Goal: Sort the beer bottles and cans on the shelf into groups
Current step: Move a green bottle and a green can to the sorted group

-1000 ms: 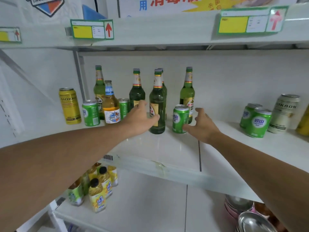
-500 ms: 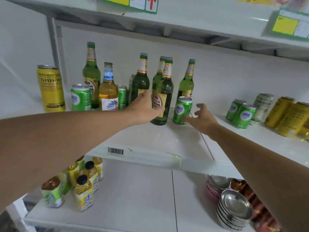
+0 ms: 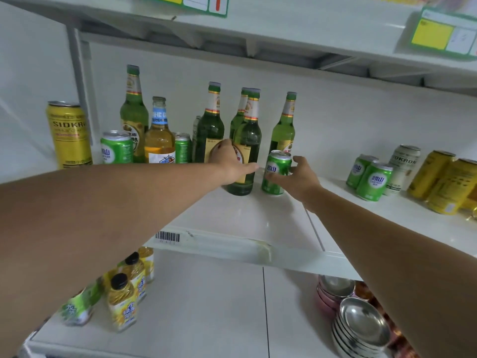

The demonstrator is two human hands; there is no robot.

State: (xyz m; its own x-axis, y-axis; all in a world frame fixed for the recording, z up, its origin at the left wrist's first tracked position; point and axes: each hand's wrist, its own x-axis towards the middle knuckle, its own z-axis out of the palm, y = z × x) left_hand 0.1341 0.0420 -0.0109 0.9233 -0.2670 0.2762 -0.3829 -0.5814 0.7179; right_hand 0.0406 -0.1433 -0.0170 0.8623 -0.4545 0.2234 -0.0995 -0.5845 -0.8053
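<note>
Head camera looks at a white shelf (image 3: 245,218) with beer on it. The landmark is the dark green bottle (image 3: 245,151) that stands upright near the middle of the shelf. The left hand (image 3: 229,164) is closed around the lower body of this bottle, over its label. Just to the right of the bottle stands a small green can (image 3: 276,174), and the right hand (image 3: 299,177) is wrapped on it from the right side, fingers on its wall. Behind the bottle three more green bottles stand upright. To the left of it are a clear bottle with amber beer (image 3: 159,135), two green cans, another tall green bottle (image 3: 133,112) and, farthest left, a tall yellow can (image 3: 69,135). Well to the right of the bottle two green cans (image 3: 369,177), a white can (image 3: 405,166) and yellow cans (image 3: 444,182) are grouped, tilted in this wide view. Below the bottle's shelf, oil bottles (image 3: 124,298) and stacked metal bowls (image 3: 361,329) are seen.
</note>
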